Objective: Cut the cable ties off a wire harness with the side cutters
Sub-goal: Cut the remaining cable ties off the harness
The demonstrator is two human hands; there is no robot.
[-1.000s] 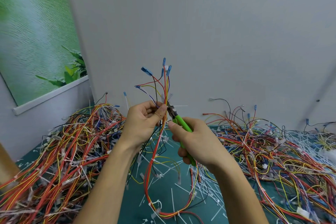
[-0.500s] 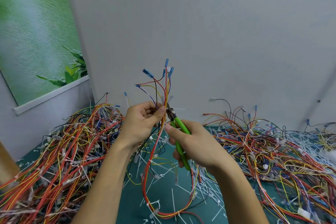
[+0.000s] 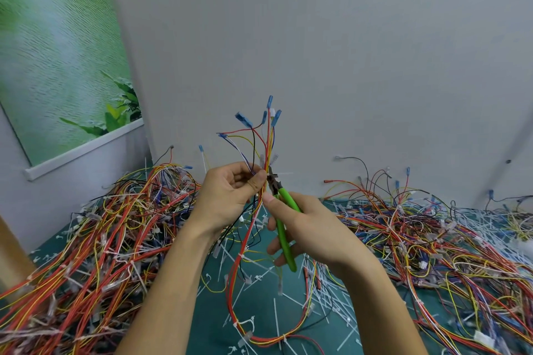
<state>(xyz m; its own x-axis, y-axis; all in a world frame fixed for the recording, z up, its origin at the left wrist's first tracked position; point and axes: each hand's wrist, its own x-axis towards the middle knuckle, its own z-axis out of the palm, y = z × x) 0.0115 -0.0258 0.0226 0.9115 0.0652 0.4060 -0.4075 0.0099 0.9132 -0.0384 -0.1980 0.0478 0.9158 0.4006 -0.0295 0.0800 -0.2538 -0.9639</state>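
My left hand (image 3: 227,196) grips a wire harness (image 3: 266,141) of red, yellow and black wires, held upright above the table, its blue terminals fanning out at the top. The rest of the harness hangs down and loops over the green mat. My right hand (image 3: 311,228) holds the green-handled side cutters (image 3: 284,219). Their dark jaws sit against the bundle just right of my left thumb, at a white cable tie (image 3: 281,174) whose tail sticks out to the right. More white ties (image 3: 245,324) ring the lower loop.
Heaps of tangled harnesses lie on the left (image 3: 86,253) and on the right (image 3: 432,239) of the green mat (image 3: 207,320). Cut white tie pieces (image 3: 326,297) litter the mat between them. A grey wall (image 3: 346,66) stands close behind; a green poster (image 3: 57,52) hangs at left.
Both hands and the harness have shifted slightly; the cutter jaws stay at the bundle beside my left thumb. The white tie tail still points right from the jaws.
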